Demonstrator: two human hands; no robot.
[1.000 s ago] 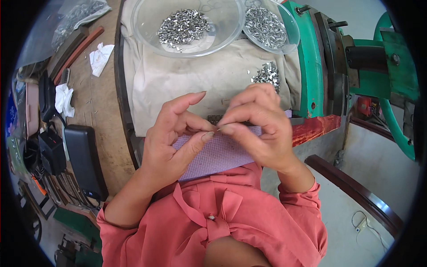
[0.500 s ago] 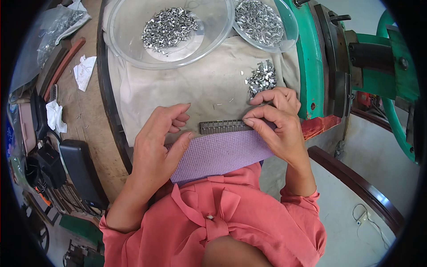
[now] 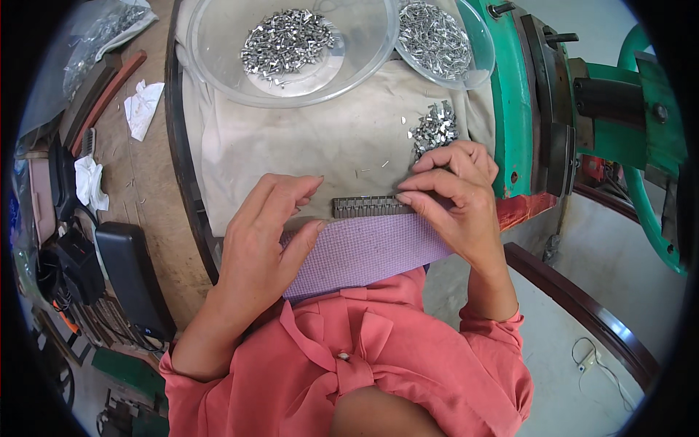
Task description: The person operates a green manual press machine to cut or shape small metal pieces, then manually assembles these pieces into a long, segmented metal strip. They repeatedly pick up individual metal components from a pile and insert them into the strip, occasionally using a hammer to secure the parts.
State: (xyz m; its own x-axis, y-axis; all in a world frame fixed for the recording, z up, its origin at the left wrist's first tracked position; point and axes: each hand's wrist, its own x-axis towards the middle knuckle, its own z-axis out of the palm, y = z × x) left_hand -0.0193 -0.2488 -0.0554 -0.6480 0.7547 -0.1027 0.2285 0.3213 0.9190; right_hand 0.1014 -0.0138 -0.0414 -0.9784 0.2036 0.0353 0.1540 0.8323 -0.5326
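A dark slotted metal bar lies on the beige cloth, along the far edge of a purple woven mat. My right hand is at the bar's right end, thumb and forefinger pinched together; whatever lies between those fingertips is too small or hidden to make out. Left of the bar, my left hand hovers with its thumb and fingers apart, holding nothing. Just beyond my right hand is a loose heap of small shiny metal pieces, with a few thin slivers strewn nearer the bar.
At the back stand a large clear bowl and a smaller clear bowl, both holding many small metal parts. A green machine borders the cloth on the right. Black cases and white tissues lie on the left.
The view has shifted slightly. My left hand's fingers have moved a little; my right hand keeps its pinch at the bar's right end.
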